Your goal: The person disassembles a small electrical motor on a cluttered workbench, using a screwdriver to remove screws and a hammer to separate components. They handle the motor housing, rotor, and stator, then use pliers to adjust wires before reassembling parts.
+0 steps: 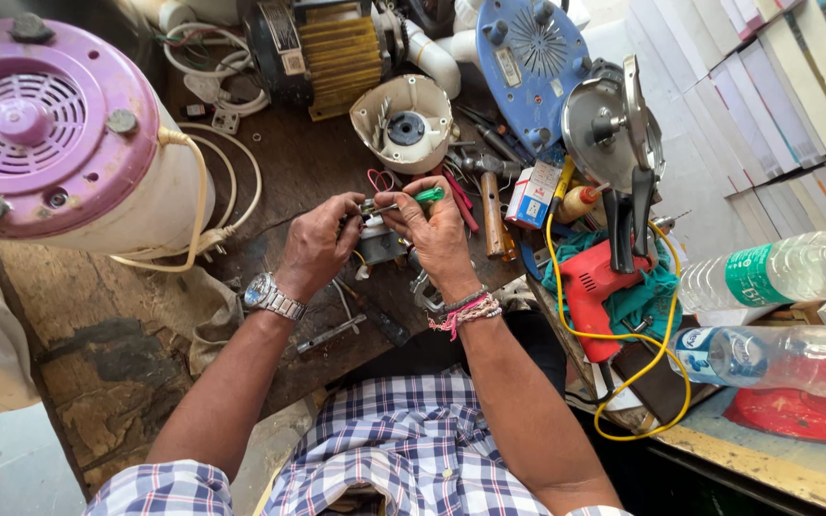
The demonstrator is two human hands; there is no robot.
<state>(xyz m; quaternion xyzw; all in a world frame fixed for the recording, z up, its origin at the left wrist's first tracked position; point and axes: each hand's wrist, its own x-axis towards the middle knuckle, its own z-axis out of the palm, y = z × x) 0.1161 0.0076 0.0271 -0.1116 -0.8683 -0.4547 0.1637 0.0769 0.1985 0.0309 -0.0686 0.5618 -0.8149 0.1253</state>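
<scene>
We see the left hand [315,247] with its grip closed on a small metal part [378,239] held just above the dark, worn tabletop [145,306]. The right hand [439,232] grips a green-handled screwdriver [421,196], whose tip meets the top of that part between both hands. Near them, further back, lies a cream motor housing [403,122]; a red drill [593,287] rests to the right on teal cloth, and a purple fan cover [35,124] sits at far left.
</scene>
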